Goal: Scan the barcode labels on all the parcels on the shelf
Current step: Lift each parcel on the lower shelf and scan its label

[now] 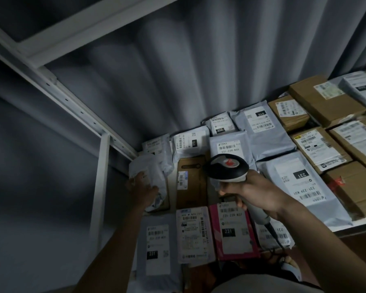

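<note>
Gripping a handheld barcode scanner [227, 166] by its handle, the right hand [256, 195] has fingers curled fully round it, the scanner's head tilted down and forward over the parcels [287, 157] so its window faces their labels. At about nine o'clock from the scanner, the left hand [141, 188] holds a crumpled white poly mailer [147, 172] at the shelf's left end, fingers spread over it, probably turning it so its label faces up (no barcode shows on it from here). Grey mailers, brown cardboard boxes and a pink mailer [234, 231] lie flat, label-up, packed edge to edge across the shelf [355, 226], running off toward two o'clock. White shelf uprights [99, 176] stand at nine o'clock.
</note>
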